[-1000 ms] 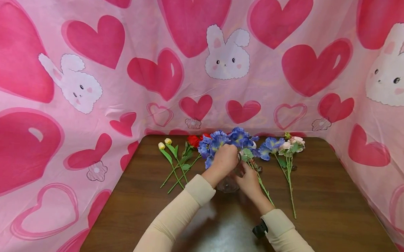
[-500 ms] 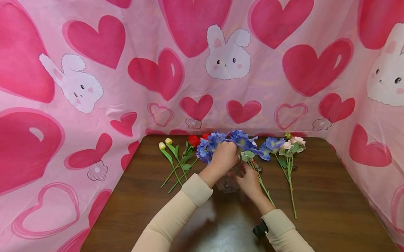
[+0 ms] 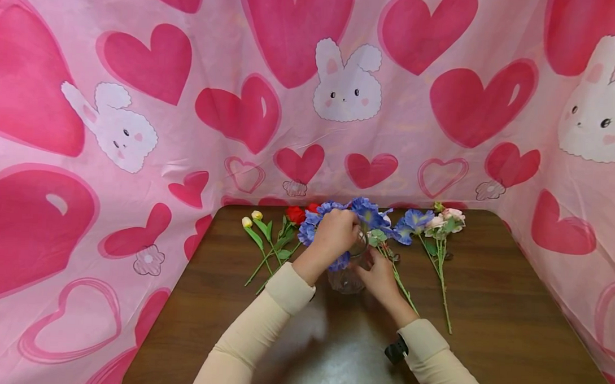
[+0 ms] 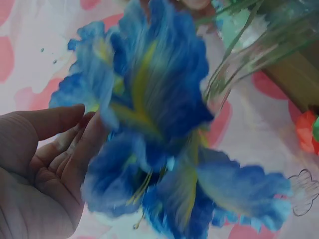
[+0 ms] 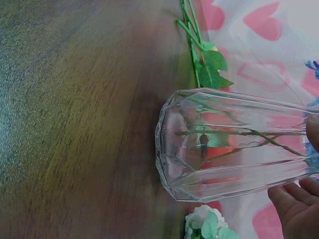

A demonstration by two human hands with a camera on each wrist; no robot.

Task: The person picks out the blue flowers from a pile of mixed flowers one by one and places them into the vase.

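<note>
A clear faceted glass vase (image 3: 346,281) stands on the table in front of me, with thin green stems (image 5: 254,133) crossing inside it. My right hand (image 3: 379,276) grips the vase's side, thumb and fingers around the glass in the right wrist view. Large blue irises (image 3: 370,214) with yellow streaks spread from its mouth. At the rim, my left hand (image 3: 335,232) has its fingers curled among the blooms. The left wrist view shows thumb and fingers of that hand pinching at the petals of a blue iris (image 4: 159,84), its fingertips partly hidden behind them.
Two yellow tulips (image 3: 246,222) and red roses (image 3: 295,215) lie on the left of the dark wooden table (image 3: 487,288). Another blue iris (image 3: 413,219) and pale pink roses (image 3: 451,222) lie on the right. A pink heart-patterned cloth (image 3: 340,142) hangs behind.
My left hand has shifted a little to the left and toward me at the vase mouth. Blue petals now show below it, against the glass. The right hand stays on the vase.
</note>
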